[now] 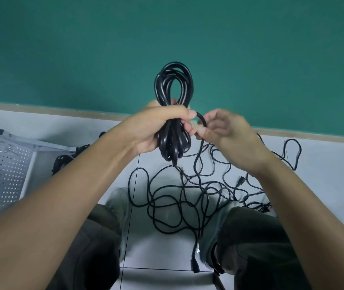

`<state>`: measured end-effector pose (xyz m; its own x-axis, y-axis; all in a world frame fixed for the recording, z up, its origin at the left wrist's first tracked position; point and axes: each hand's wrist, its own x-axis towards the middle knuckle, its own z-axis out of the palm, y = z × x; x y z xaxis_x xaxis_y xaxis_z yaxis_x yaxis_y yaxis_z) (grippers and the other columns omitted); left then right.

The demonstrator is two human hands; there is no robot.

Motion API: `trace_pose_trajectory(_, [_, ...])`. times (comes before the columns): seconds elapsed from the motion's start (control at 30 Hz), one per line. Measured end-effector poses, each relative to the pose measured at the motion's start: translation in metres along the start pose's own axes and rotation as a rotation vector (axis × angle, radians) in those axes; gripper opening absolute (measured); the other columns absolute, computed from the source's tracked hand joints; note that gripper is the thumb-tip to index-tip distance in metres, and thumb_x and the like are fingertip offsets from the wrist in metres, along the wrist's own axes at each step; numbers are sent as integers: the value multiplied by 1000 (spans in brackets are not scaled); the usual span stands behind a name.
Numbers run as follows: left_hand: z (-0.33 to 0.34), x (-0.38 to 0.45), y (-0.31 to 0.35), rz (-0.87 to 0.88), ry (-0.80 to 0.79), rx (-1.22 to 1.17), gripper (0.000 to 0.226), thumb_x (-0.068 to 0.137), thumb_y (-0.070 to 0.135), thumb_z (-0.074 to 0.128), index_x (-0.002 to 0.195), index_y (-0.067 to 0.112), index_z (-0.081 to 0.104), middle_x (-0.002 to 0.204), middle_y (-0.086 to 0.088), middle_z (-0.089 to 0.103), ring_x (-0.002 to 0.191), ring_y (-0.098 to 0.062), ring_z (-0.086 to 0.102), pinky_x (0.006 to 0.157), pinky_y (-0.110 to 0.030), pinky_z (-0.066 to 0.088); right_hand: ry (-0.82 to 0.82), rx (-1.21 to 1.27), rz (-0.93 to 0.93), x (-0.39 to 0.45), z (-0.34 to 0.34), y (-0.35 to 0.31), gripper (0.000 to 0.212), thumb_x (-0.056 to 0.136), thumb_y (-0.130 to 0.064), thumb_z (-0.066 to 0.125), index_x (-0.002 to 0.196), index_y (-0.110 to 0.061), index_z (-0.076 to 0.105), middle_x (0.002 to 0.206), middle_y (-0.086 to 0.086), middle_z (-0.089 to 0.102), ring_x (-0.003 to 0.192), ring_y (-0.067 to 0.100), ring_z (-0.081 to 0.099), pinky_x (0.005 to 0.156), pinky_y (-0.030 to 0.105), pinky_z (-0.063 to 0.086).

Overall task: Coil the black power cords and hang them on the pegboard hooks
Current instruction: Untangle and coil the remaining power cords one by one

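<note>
Our left hand point(156, 126) clenches the coiled cord point(173, 114) at its middle, loops above and below; our right hand point(223, 130) pinches its loose strand point(201, 120) just beside.

- Single head-worn wide-angle view, looking forward and steeply down.
- Close on both forearms; white tiled floor point(323, 164) below, green wall point(167, 38) ahead.
- Frame edges bowed by the lens.

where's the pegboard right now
In the head view the white pegboard lies low at the far left, on the tiled floor beside the person's left forearm, with a few coiled cords at its right edge.
</note>
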<state>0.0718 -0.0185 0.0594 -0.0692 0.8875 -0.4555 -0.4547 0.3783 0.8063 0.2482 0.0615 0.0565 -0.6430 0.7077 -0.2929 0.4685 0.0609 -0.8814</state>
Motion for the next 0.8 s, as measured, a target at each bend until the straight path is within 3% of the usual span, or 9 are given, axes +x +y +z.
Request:
trace_pose_trajectory(0.07, [-4,2,2,18,26,-59,23,96,1,60,77,11,52,59,0,53,58,-13,60,78,-31,58,-99,-81,66,2,0,7,6,98,-16,68,96,-19,63,91,0,69,88,12,66,90,30,50])
trace_pose_trajectory(0.13, [-6,3,1,19,51,-85,26,95,0,60,74,11,51,57,1,51,58,-13,58,79,-31,60,-121,-113,86,4,1,11,12,99,-12,65,93,-23,63,93,-1,68,90,17,66,97,39,53])
trace_pose_trajectory(0.27, [-6,6,0,-10,131,-128,28,94,-1,62,70,11,53,54,-1,53,52,-14,59,92,-39,53,63,-132,-45,5,5,8,24,98,-3,63,88,-24,64,87,-4,64,84,32,69,93,53,55])
trace_pose_trajectory(0.4, [-8,11,-7,-53,185,-87,32,88,-3,70,63,11,56,60,-3,48,52,-14,57,80,-35,59,155,-87,-186,0,7,-3,23,101,-1,55,95,-22,60,95,-8,62,89,34,64,90,52,54])
trace_pose_trajectory(0.5, [-5,11,-14,-104,159,-13,33,87,2,74,61,12,56,57,-1,49,52,-14,60,99,-45,53,177,-99,-302,-5,11,-15,25,100,1,52,98,-23,59,99,-7,61,87,32,60,89,49,52])
trace_pose_trajectory(0.57, [-1,10,-12,-91,103,-6,26,86,4,76,70,11,57,58,0,50,53,-14,61,105,-50,48,178,-77,-349,-10,14,-22,25,100,5,51,101,-19,59,103,3,61,83,21,60,86,38,53])
trace_pose_trajectory(0.67, [2,8,-8,-33,3,-15,20,80,9,77,83,11,58,63,0,51,56,-14,60,89,-40,56,190,-54,-378,-14,14,-31,25,99,9,49,102,-14,58,105,7,60,76,-1,56,77,13,46])
trace_pose_trajectory(0.73, [2,7,-7,-14,-35,43,20,77,13,78,86,11,61,66,-2,55,61,-16,62,76,-36,59,224,-65,-378,-13,13,-34,29,100,6,49,100,-21,57,107,4,62,81,1,57,80,16,48])
trace_pose_trajectory(0.8, [4,5,-7,-16,-62,130,16,80,13,79,89,13,66,74,-5,61,68,-19,65,65,-35,58,266,-72,-383,-11,12,-33,30,100,3,50,100,-26,58,109,4,64,89,9,61,87,30,54])
